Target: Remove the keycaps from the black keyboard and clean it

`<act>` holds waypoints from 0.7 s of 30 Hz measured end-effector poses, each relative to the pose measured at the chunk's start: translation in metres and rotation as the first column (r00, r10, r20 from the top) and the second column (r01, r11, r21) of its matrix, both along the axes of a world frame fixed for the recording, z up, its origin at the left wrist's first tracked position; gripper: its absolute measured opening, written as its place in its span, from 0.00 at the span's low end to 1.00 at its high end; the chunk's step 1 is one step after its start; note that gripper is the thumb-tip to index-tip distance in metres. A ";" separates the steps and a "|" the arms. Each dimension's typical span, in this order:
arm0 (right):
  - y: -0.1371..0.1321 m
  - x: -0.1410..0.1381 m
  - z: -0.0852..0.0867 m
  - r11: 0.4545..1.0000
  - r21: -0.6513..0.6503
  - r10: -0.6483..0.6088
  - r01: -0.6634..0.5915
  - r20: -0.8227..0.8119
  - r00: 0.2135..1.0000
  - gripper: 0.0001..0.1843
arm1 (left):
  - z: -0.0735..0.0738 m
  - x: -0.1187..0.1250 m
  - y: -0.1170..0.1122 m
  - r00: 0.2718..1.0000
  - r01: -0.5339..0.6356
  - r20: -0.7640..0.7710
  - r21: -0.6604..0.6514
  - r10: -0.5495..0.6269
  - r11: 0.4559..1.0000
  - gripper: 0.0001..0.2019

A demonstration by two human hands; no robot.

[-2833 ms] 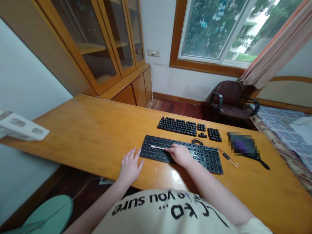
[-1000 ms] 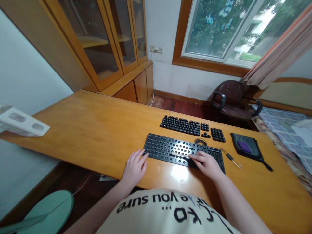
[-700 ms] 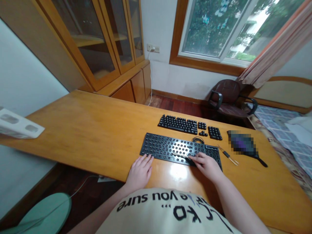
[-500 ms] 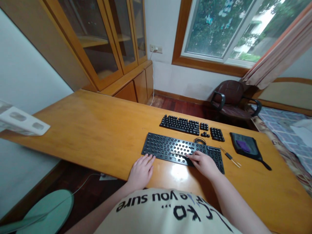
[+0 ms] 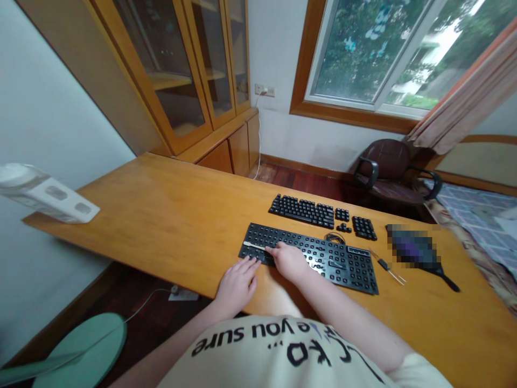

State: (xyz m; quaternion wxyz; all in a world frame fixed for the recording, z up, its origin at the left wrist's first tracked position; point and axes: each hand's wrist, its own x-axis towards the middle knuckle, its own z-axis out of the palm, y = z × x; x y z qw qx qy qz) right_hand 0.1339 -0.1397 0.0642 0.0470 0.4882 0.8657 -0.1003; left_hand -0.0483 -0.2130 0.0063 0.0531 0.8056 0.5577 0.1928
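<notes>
The left hand [image 5: 238,283] lies palm down, fingers stretched out and close to one another, holding nothing; its fingertips rest at the near left edge of the black keyboard base [image 5: 313,250]. Just beside it, the right hand [image 5: 288,262] is clamped on a thin pale stick [image 5: 254,246], thumb and finger pinching its right end. A small gap parts the two hands. The stick lies across the left part of the base, its free tip pointing left; whether it touches the key rows, I cannot tell.

At the far left, a white object [image 5: 67,196] is cut off by the border of the view. The right hand and forearm cover part of the base. Behind it, the coiled black cable [image 5: 334,237] is hard to trace, and on the right a dark pouch [image 5: 416,249] is blurred into blocks.

Wide wood of the counter [image 5: 177,215] runs between the white object and the base, and the left forearm crosses its near edge. A narrow strip separates the base from the rows of keycaps [image 5: 302,210], which sit near the far edge. Between base and pouch lies a wire tool [image 5: 384,264].
</notes>
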 end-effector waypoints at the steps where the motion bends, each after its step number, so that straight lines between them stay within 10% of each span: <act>1: 0.001 -0.006 -0.001 1.000 0.002 0.006 -0.006 -0.006 1.000 0.22 | 0.000 0.000 0.000 1.000 0.000 -0.004 0.002 0.000 1.000 0.20; 6: 0.005 -0.011 -0.003 1.000 -0.011 -0.016 0.016 -0.053 0.998 0.23 | 0.000 0.000 0.000 1.000 -0.015 -0.014 0.005 0.015 1.000 0.20; 12: 0.005 0.051 -0.002 0.977 0.102 -0.171 0.188 -0.158 0.973 0.20 | 0.001 0.001 -0.001 1.000 -0.014 0.011 0.008 0.014 1.000 0.20; 21: -0.034 0.121 0.002 0.997 0.079 0.011 -0.003 -0.105 0.994 0.19 | 0.003 0.001 -0.002 1.000 -0.018 -0.002 -0.002 0.018 1.000 0.20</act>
